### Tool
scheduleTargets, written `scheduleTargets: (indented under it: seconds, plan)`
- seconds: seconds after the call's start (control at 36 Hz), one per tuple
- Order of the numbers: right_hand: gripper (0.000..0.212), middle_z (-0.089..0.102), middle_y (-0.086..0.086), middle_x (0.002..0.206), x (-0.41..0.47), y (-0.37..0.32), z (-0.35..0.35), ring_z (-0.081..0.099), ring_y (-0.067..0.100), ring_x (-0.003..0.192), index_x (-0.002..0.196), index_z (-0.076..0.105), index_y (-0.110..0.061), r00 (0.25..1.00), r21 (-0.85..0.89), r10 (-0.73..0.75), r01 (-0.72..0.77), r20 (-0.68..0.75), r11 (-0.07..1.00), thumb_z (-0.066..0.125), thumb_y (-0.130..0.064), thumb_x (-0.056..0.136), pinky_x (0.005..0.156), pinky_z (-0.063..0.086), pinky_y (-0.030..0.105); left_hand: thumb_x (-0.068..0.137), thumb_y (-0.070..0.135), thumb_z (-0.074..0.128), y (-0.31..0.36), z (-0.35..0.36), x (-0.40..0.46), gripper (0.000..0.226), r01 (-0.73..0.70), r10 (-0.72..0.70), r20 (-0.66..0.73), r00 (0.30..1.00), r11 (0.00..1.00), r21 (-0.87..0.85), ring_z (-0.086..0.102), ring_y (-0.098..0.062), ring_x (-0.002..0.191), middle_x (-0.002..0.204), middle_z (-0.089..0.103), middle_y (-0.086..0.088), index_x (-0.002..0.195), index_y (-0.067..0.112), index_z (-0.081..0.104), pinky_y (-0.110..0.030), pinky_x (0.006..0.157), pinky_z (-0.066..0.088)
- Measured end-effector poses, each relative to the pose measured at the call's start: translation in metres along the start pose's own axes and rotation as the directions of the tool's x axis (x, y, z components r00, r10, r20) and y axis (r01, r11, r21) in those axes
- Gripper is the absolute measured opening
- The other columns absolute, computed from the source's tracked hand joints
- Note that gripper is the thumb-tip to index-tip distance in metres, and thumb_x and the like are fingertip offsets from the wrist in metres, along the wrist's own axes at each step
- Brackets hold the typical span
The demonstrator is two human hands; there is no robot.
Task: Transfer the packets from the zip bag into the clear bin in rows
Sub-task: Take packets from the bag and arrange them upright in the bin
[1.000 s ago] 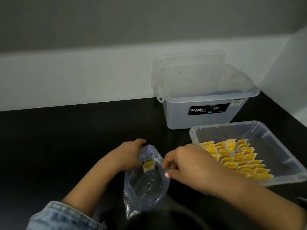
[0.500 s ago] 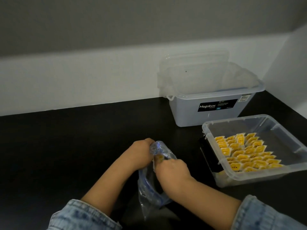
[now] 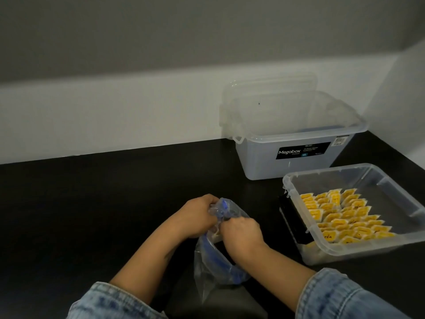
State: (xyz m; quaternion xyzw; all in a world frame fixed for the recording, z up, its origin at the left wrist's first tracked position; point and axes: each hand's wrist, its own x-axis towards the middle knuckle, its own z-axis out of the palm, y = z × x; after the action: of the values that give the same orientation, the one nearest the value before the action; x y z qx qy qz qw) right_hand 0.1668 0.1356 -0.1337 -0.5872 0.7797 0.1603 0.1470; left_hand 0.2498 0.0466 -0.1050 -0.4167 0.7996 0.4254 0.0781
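left hand: fingers curled round the bunched top of the crumpled clear plastic zip bag with blue zip strip; grips it just off the surface.
right hand: knuckles up, fingers bent and tucked into the bag mouth, close against the left hand. Likely pinching a packet inside; fingertips hidden, can't tell what they hold.
sleeves: faded denim cuffs on both forearms, bottom of view.
zip bag: between the two hands, mouth up, body sagging down toward the person. Looks nearly empty; a pale scrap near the mouth may be a packet, not sure.
packets: small yellow-and-white sachets, most already in the shallow clear plastic bin, standing tilted in overlapping rows that fill the near half; far half bare.
clear bin: right of the hands, near but apart. A black flat object sits against its left wall.
storage box: taller translucent tub with a black "Megabox" label, behind the bin, its lid leaning on the wall.
surface: black, matte.
step (judgement): digging out one of the last packets; task far along.
risk 1: bag film is limp, so the mouth can collapse on the right hand and a packet slips back or drops onto the surface.
risk 2: rows lean on each other; pushing a new packet in hard could topple or skew them.
risk 3: light bin could slide when nudged at its wall.
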Motion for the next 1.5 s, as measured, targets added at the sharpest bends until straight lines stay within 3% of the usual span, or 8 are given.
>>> scheduleTargets:
  seconds: [0.36, 0.5, 0.58, 0.67, 0.78, 0.92, 1.11, 1.5]
  plan:
    - [0.017, 0.057, -0.003, 0.087, -0.023, 0.044, -0.037, 0.06, 0.018, 0.084, 0.107, 0.062, -0.024, 0.976, 0.107, -0.086, 0.109, -0.201, 0.988, 0.053, -0.028, 0.094, 0.071, 0.045, 0.03, 0.087, 0.026, 0.061, -0.003, -0.014, 0.001, 0.066, 0.078, -0.053, -0.174, 0.983, 0.986, 0.144, 0.054, -0.008, 0.098, 0.127, 0.051, 0.001, 0.143, 0.033, 0.027, -0.028, 0.085, 0.049]
    - [0.023, 0.066, -0.007, 0.097, -0.044, 0.069, -0.068, 0.06, 0.012, 0.09, 0.109, 0.067, -0.033, 0.968, 0.203, -0.125, 0.17, -0.217, 0.964, 0.056, -0.041, 0.091, 0.073, 0.042, 0.025, 0.094, 0.027, 0.052, 0.009, -0.026, -0.011, 0.059, -0.126, 0.129, -0.172, 0.977, 0.992, 0.032, 0.043, -0.014, 0.128, 0.148, 0.035, 0.001, 0.146, 0.032, 0.025, -0.027, 0.099, 0.042]
    - [0.027, 0.068, -0.011, 0.099, -0.056, 0.081, -0.086, 0.061, 0.009, 0.09, 0.106, 0.07, -0.033, 0.972, 0.221, -0.156, 0.193, -0.173, 0.956, 0.062, -0.048, 0.085, 0.078, 0.049, 0.027, 0.091, 0.041, 0.048, 0.03, -0.027, -0.025, 0.047, -0.33, 0.26, -0.274, 0.926, 0.909, -0.253, 0.044, -0.007, 0.125, 0.139, 0.045, 0.009, 0.137, 0.035, 0.04, -0.03, 0.103, 0.04]
    - [0.023, 0.068, -0.01, 0.089, -0.059, 0.091, -0.101, 0.06, 0.01, 0.084, 0.095, 0.071, -0.03, 0.981, 0.286, -0.149, 0.178, -0.12, 0.942, 0.068, -0.048, 0.08, 0.08, 0.051, 0.033, 0.082, 0.058, 0.051, 0.049, -0.022, -0.034, 0.052, -0.287, 0.326, -0.036, 0.945, 0.769, -0.572, 0.054, -0.011, 0.12, 0.128, 0.059, 0.009, 0.129, 0.034, 0.05, -0.038, 0.101, 0.044]
    - [0.021, 0.066, -0.007, 0.079, -0.057, 0.107, -0.112, 0.059, 0.009, 0.076, 0.093, 0.072, -0.026, 0.985, 0.325, -0.125, 0.157, -0.116, 0.933, 0.07, -0.043, 0.081, 0.07, 0.047, 0.026, 0.075, 0.039, 0.066, 0.061, -0.005, -0.032, 0.057, -0.113, 0.408, 0.257, 0.876, 0.692, -0.713, 0.061, -0.023, 0.111, 0.117, 0.064, -0.004, 0.128, 0.023, 0.053, -0.037, 0.083, 0.056]
    - [0.019, 0.059, -0.013, 0.071, -0.056, 0.129, -0.111, 0.052, 0.001, 0.064, 0.098, 0.071, -0.028, 0.984, 0.366, -0.107, 0.153, -0.145, 0.918, 0.07, -0.037, 0.082, 0.057, 0.036, 0.015, 0.08, 0.011, 0.064, 0.077, 0.013, -0.023, 0.045, -0.004, 0.382, 0.275, 0.883, 0.59, -0.807, 0.064, -0.022, 0.103, 0.104, 0.068, -0.008, 0.125, 0.013, 0.054, -0.03, 0.075, 0.059]
    - [0.017, 0.067, -0.005, 0.076, -0.058, 0.161, -0.103, 0.061, 0.007, 0.054, 0.085, 0.065, -0.024, 0.962, 0.628, -0.005, 0.182, -0.272, 0.757, 0.078, -0.03, 0.076, 0.057, 0.053, 0.024, 0.075, 0.007, 0.062, 0.099, 0.031, -0.013, 0.041, 0.02, 0.38, 0.248, 0.891, 0.513, -0.858, 0.069, -0.018, 0.092, 0.105, 0.069, -0.012, 0.116, 0.009, 0.061, -0.029, 0.071, 0.059]
    - [0.008, 0.068, -0.015, 0.075, -0.072, 0.243, -0.098, 0.062, -0.006, 0.073, 0.08, 0.069, -0.034, 0.967, 0.582, -0.062, 0.199, -0.246, 0.788, 0.075, -0.031, 0.077, 0.066, 0.05, 0.015, 0.085, 0.001, 0.061, 0.15, 0.069, 0.014, 0.029, -0.183, 0.349, 0.105, 0.931, 0.699, -0.692, 0.069, -0.018, 0.092, 0.104, 0.071, -0.01, 0.111, 0.015, 0.061, -0.021, 0.065, 0.057]
